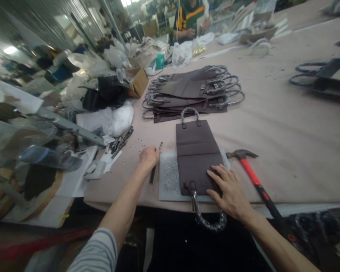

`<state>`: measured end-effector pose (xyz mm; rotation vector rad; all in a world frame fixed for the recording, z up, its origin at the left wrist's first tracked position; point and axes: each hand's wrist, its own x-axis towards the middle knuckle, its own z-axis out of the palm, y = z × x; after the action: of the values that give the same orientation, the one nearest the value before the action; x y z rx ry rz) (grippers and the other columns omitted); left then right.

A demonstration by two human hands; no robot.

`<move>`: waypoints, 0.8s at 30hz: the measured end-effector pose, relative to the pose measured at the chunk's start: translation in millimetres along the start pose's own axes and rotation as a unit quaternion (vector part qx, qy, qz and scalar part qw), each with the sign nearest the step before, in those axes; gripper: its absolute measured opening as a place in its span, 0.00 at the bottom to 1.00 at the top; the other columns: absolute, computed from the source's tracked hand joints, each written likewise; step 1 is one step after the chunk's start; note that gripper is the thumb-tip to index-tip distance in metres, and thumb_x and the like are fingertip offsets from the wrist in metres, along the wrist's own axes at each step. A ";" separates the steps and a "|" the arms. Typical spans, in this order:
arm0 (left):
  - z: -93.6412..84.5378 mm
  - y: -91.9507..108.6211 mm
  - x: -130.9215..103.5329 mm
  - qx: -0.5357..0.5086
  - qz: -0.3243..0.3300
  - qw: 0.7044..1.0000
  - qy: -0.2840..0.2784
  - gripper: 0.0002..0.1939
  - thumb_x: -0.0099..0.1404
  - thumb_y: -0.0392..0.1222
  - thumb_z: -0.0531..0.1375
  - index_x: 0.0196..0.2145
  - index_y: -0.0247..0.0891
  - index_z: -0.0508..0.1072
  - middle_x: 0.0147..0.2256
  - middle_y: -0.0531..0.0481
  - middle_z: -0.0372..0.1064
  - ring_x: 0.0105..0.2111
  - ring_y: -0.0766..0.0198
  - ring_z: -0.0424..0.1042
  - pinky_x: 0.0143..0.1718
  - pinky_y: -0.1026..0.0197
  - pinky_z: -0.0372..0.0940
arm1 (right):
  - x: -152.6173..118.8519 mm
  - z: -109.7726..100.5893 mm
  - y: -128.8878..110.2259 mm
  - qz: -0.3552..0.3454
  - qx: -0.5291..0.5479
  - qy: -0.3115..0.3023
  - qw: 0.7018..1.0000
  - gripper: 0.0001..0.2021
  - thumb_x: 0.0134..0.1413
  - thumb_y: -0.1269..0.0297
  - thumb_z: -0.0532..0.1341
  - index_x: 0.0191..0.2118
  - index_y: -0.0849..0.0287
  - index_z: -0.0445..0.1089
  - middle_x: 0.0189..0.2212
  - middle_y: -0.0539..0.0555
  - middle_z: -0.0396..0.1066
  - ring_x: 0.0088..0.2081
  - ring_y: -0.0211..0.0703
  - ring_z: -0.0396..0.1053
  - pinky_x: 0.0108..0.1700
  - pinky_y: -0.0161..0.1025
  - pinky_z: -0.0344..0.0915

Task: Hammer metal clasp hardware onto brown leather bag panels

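A dark brown bag panel (198, 153) lies on a pale, scuffed board (168, 177) at the table's front edge. One wrapped handle (190, 111) stands at its far end; another (211, 227) hangs over the near edge, joined at the panel's left corner. My right hand (229, 190) rests on the panel's lower right with its fingers spread. Left of the board, my left hand (149, 156) is closed, with fingers bunched beside a thin metal tool (160, 146); what it pinches is too small to make out. A dark pointed tool (153, 173) lies just below that hand.
A hammer (252, 172) with a red and black handle lies right of the board. Stacked brown panels (187, 92) lie beyond. Tools (122, 141), plastic and a cardboard box (138, 82) are left. A person (190, 22) works across the table.
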<state>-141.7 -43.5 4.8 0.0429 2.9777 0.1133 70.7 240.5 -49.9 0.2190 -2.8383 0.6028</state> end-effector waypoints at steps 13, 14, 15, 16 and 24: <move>-8.7 19.8 45.9 -0.113 0.062 0.991 -0.022 0.07 0.60 0.40 0.60 0.30 0.34 0.75 0.33 0.40 0.76 0.40 0.48 0.77 0.43 0.55 0.71 | 0.7 -11.0 -11.7 0.054 0.041 -0.053 0.996 0.32 0.57 0.55 0.67 0.65 0.56 0.64 0.67 0.61 0.57 0.70 0.63 0.48 0.69 0.67 0.46; -10.7 20.7 34.0 -0.200 0.081 0.976 0.010 0.08 0.61 0.42 0.60 0.31 0.35 0.75 0.31 0.43 0.75 0.38 0.51 0.77 0.41 0.57 0.72 | 0.9 -11.4 -12.2 0.054 0.043 -0.054 0.996 0.32 0.57 0.56 0.67 0.65 0.56 0.64 0.67 0.61 0.57 0.70 0.63 0.48 0.70 0.66 0.46; -11.3 23.6 19.6 -0.291 0.102 0.951 0.038 0.09 0.60 0.43 0.60 0.32 0.35 0.74 0.30 0.46 0.75 0.35 0.54 0.77 0.39 0.58 0.72 | 1.1 -11.9 -12.6 0.054 0.045 -0.056 0.996 0.32 0.57 0.56 0.67 0.65 0.56 0.64 0.67 0.61 0.57 0.70 0.63 0.48 0.70 0.66 0.45; -10.4 28.5 3.0 -0.372 0.123 0.919 0.056 0.10 0.60 0.45 0.60 0.33 0.35 0.74 0.29 0.48 0.74 0.33 0.57 0.77 0.38 0.60 0.73 | 1.3 -12.4 -12.9 0.054 0.046 -0.057 0.996 0.32 0.57 0.56 0.67 0.65 0.56 0.64 0.67 0.61 0.56 0.70 0.63 0.48 0.70 0.66 0.45; 48.3 83.5 -124.3 -0.618 0.149 0.771 -0.049 0.13 0.67 0.50 0.61 0.39 0.37 0.72 0.35 0.47 0.76 0.36 0.61 0.78 0.39 0.61 0.75 | 1.3 -13.6 -14.5 0.057 0.051 -0.058 0.995 0.31 0.58 0.56 0.66 0.65 0.57 0.64 0.67 0.62 0.57 0.70 0.63 0.48 0.69 0.67 0.45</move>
<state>-9.4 38.9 -16.4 0.3273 2.1640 1.9229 74.9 232.9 -32.0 0.1131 -2.9509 0.7839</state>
